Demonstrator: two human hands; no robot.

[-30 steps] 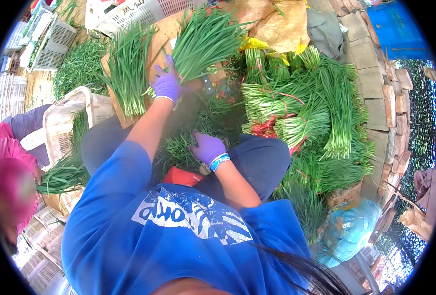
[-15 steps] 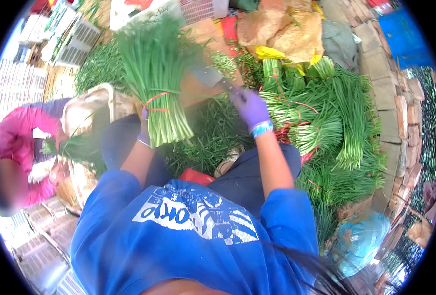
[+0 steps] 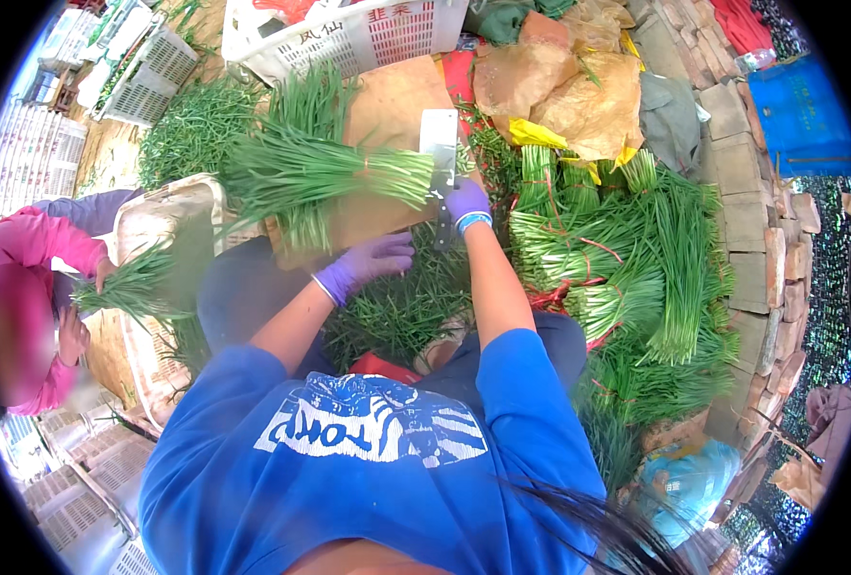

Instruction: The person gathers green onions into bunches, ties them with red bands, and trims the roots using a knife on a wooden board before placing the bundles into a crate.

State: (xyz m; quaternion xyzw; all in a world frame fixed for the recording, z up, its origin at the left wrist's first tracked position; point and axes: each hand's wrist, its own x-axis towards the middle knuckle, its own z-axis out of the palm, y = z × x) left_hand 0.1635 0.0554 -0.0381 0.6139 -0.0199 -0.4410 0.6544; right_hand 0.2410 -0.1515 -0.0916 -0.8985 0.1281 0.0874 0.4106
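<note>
My left hand [image 3: 373,261], in a purple glove, is just off the near edge of a wooden cutting board [image 3: 387,103], fingers stretched out and holding nothing. My right hand [image 3: 470,201], also gloved, grips a cleaver [image 3: 439,132] whose broad blade stands at the board's right side, by the cut ends of the stems. Across the board lies a bunch of garlic chives [image 3: 349,174], pale stems to the right and green leaves to the left. A band seems to circle its stems. More leaves show behind and below it.
Tied chive bundles [image 3: 627,240] are heaped on the right beside a brick edge [image 3: 742,220]. Loose trimmings [image 3: 396,307] lie between my legs. A white crate [image 3: 349,38] stands beyond the board. At left, a person in pink [image 3: 61,240] handles chives by a pale basket [image 3: 123,316].
The chive bunch, held upright in my left hand before, now lies on the board. My left hand has let go and moved right; the cleaver has swung to point away from me.
</note>
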